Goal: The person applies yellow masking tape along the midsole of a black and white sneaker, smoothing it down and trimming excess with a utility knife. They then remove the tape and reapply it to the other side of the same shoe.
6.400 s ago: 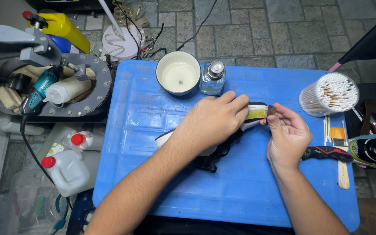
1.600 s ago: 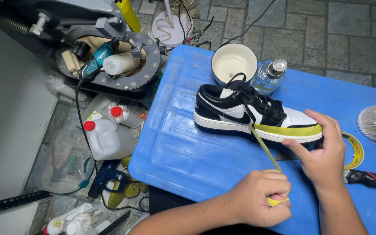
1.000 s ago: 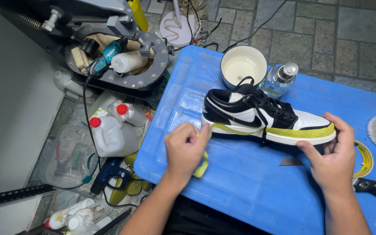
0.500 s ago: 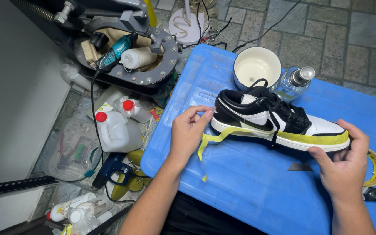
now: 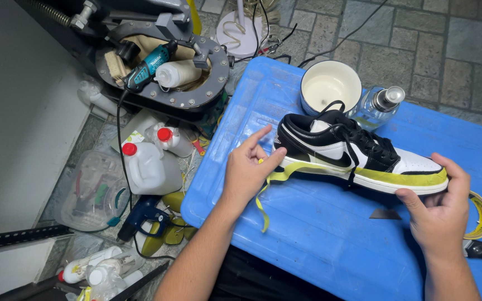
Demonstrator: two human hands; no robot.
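A black and white sneaker [image 5: 352, 153] lies on its sole on a blue plastic lid [image 5: 319, 239], its midsole wrapped in yellow-green tape [image 5: 403, 178]. My left hand [image 5: 247, 167] is at the heel, thumb pressing the tape there, and a loose tail of the tape [image 5: 262, 209] hangs below it. My right hand [image 5: 437, 200] cups the toe end and steadies the shoe.
A white bowl [image 5: 330, 86] and a small spray bottle [image 5: 379, 106] stand behind the shoe. A tape roll [image 5: 481, 214] lies at the right edge. On the floor to the left are white jugs [image 5: 146, 167], a heat gun [image 5: 143, 214] and a round machine holding a drill [image 5: 152, 64].
The view has shifted from the lid's centre to its left side. The shoe now sits upright with tape along its midsole. My left hand moved from the lid's front edge up to the heel.
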